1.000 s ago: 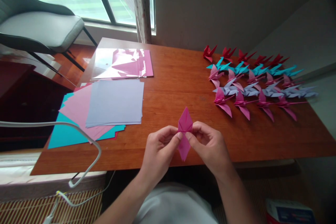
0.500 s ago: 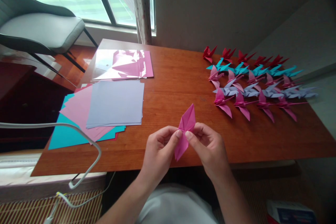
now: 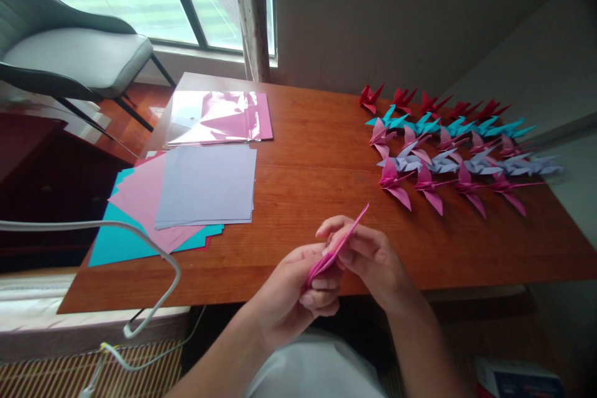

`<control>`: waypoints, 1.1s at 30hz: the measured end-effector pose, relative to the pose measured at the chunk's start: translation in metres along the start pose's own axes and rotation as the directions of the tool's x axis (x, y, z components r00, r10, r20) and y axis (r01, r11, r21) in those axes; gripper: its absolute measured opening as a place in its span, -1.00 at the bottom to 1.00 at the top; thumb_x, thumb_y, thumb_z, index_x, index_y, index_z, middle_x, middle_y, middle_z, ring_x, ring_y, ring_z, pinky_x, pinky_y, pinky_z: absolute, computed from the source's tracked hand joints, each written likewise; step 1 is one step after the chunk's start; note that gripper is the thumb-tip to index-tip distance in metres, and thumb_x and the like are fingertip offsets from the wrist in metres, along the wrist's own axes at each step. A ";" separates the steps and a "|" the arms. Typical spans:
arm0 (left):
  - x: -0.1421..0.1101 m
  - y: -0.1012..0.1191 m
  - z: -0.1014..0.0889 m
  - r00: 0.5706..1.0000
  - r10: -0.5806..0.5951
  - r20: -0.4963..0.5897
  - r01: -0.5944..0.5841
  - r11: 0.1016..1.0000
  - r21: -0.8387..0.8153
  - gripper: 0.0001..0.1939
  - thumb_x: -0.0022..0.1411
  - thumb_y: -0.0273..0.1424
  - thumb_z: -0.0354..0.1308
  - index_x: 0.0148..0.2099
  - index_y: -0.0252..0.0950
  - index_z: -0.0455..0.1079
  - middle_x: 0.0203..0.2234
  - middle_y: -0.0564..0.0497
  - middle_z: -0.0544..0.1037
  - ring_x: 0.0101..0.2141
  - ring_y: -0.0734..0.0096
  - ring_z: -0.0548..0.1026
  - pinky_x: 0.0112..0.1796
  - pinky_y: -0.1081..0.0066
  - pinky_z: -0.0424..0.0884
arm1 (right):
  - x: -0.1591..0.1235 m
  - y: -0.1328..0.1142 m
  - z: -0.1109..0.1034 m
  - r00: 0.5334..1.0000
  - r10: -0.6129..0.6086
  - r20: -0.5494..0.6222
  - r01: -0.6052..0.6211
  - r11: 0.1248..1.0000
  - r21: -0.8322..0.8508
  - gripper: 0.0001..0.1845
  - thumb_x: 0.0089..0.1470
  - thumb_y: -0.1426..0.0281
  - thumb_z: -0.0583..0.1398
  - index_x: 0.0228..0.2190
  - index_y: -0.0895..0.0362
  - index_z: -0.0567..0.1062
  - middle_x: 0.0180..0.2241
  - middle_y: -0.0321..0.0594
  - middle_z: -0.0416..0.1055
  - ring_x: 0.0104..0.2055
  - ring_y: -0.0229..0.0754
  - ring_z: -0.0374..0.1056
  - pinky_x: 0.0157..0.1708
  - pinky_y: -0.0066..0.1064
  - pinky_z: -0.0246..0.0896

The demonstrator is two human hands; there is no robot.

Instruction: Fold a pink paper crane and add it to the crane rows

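Observation:
A folded magenta origami paper (image 3: 344, 239) is held edge-on over the table's front edge, its pointed tip slanting up to the right. My left hand (image 3: 298, 289) is closed round the lower end of it, thumb on one side and curled fingers on the other. My right hand (image 3: 380, 261) pinches the upper part, with its fingers bent over the fold. Part of the paper is hidden behind the fingers. Finished magenta cranes (image 3: 394, 183) stand in a row beyond my right hand.
Further rows hold lavender cranes (image 3: 443, 160), light pink, turquoise cranes (image 3: 426, 122) and red cranes (image 3: 369, 98). At left lie lavender sheets (image 3: 208, 183), pink and turquoise sheets (image 3: 119, 239), and a clear packet of magenta paper (image 3: 228, 115). A white cable (image 3: 158, 239) crosses the table's left corner.
The magenta paper has turned from facing me to edge-on and tilted right. My left fingers have wrapped round its lower end; my right hand has shifted to its upper part.

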State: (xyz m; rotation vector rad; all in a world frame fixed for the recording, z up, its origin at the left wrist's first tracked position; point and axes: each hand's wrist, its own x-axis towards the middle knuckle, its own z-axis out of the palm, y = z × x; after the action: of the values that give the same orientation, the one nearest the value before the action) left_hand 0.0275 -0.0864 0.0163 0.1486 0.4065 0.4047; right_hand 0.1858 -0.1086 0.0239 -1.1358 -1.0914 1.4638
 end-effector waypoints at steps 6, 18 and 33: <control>-0.003 -0.004 -0.006 0.910 0.373 -0.179 -0.262 0.854 0.450 -0.82 0.33 -0.31 0.16 -0.20 -0.29 0.53 -0.39 -0.01 0.56 -0.34 0.41 0.50 -0.30 0.52 0.38 | 0.000 0.000 0.000 0.993 0.088 -0.077 -0.084 0.995 0.056 -0.81 0.15 0.23 0.30 -0.39 0.08 0.57 -0.39 -0.32 0.46 -0.47 -0.28 0.32 -0.43 -0.41 0.28; 0.000 0.007 -0.003 0.905 0.418 -0.081 -0.271 0.713 0.647 -0.78 0.28 -0.29 0.28 -0.12 -0.32 0.61 -0.40 0.01 0.58 -0.37 0.44 0.43 -0.30 0.51 0.34 | 0.002 0.005 0.001 0.970 -0.140 -0.197 0.089 0.965 -0.248 -0.89 0.17 0.42 0.29 -0.30 0.00 0.66 -0.25 -0.29 0.49 -0.16 -0.18 0.40 -0.10 -0.39 0.28; 0.003 0.001 -0.004 0.887 0.437 -0.148 -0.294 0.783 0.548 -0.77 0.27 -0.28 0.28 -0.26 -0.36 0.64 -0.52 0.07 0.45 -0.45 0.55 0.30 -0.37 0.57 0.28 | 0.004 0.008 -0.003 0.986 -0.154 -0.060 0.137 0.965 -0.225 -0.80 0.23 0.42 0.25 -0.16 -0.05 0.65 -0.12 -0.25 0.58 -0.07 -0.15 0.47 -0.03 -0.32 0.36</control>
State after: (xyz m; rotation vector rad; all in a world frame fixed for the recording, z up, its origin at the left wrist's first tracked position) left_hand 0.0278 -0.0838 0.0114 0.7150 0.7581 0.7061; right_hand 0.1871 -0.1058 0.0148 -1.2269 -1.2785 1.1963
